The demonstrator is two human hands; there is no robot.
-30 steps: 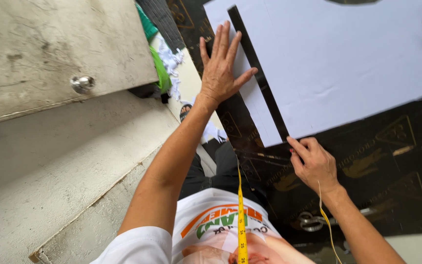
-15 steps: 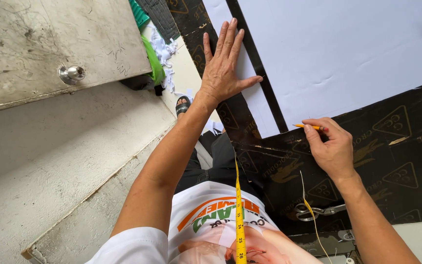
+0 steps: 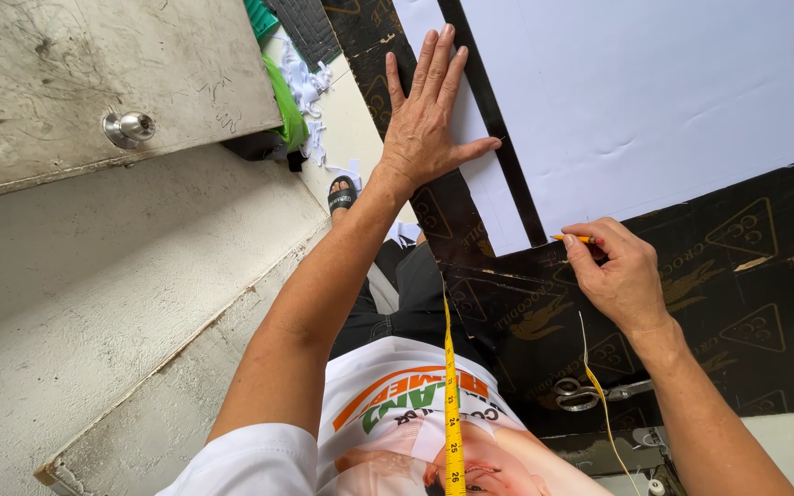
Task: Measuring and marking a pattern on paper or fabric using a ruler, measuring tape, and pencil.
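Note:
My left hand lies flat, fingers spread, on a long black straightedge that rests across a large white sheet. The sheet lies on a black work table. My right hand pinches a short orange pencil, its tip at the near end of the straightedge by the sheet's lower edge. A yellow measuring tape hangs from my neck down my chest.
A pair of scissors lies on the table near my right forearm. To the left stands a grey door with a metal knob and a concrete wall. Green and white scraps lie on the floor by my sandalled foot.
My right hand has moved up from the table to the sheet's lower edge and now holds the pencil at the straightedge. My left hand stays pressed on the straightedge.

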